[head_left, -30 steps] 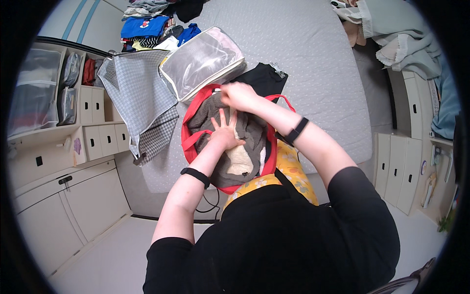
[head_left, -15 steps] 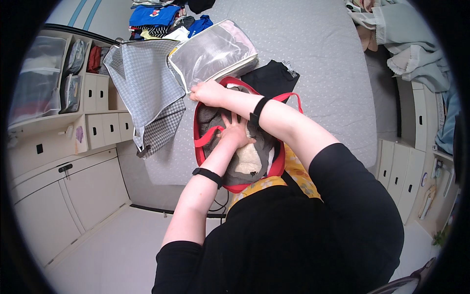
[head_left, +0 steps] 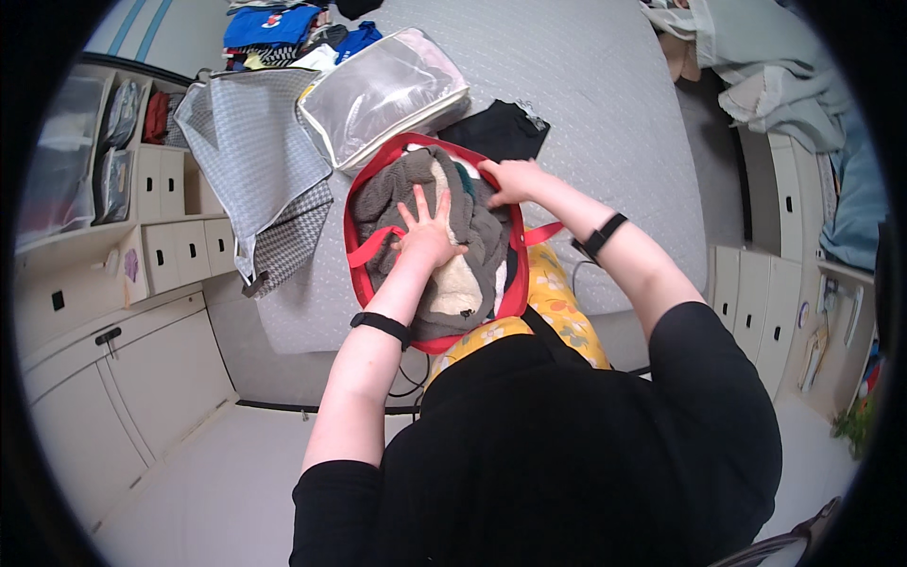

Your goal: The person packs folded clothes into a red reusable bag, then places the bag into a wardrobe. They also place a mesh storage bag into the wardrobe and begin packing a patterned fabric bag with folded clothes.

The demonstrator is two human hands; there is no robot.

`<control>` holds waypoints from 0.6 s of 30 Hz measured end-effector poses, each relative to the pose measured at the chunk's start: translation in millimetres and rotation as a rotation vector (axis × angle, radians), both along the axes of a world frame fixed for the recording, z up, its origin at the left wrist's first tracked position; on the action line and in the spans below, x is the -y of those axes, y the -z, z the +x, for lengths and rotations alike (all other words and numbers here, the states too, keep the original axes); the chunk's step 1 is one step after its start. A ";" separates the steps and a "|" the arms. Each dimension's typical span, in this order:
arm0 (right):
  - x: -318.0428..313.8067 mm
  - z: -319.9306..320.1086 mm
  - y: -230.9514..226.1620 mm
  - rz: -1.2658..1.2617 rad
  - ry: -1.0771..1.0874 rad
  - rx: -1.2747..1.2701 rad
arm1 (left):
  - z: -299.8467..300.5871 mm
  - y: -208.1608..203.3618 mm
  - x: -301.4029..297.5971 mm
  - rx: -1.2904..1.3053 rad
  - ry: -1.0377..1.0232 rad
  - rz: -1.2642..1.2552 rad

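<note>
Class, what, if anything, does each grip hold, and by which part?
The left grip holds nothing, lying spread on the grey cloth. The right grip is at the red bag, over its rim; a firm hold cannot be told.

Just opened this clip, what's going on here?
A person has both hands at an open red bag packed with fluffy gray and cream fabric. The left hand lies spread on the fabric, while the right hand is at the bag's far right rim; its exact grip is unclear. Beyond the bag, a see-through case and a black garment lie on the bed.
</note>
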State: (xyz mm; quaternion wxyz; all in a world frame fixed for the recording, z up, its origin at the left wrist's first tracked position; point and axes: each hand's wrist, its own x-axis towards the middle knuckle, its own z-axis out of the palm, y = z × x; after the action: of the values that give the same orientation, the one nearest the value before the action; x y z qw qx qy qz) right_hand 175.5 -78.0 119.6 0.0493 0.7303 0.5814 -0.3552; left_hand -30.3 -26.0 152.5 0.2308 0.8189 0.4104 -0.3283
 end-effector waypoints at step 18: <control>53.0 -103.0 -79.4 0.513 0.383 -0.950 | 6.6 90.0 -0.1 -0.128 0.036 0.160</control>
State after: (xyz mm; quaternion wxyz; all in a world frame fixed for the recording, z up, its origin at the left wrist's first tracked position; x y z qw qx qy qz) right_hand 72.4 -130.9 199.0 -0.4613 0.5714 0.4648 -0.4946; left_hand -23.7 -25.9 62.6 0.1319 0.8192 0.4346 -0.3501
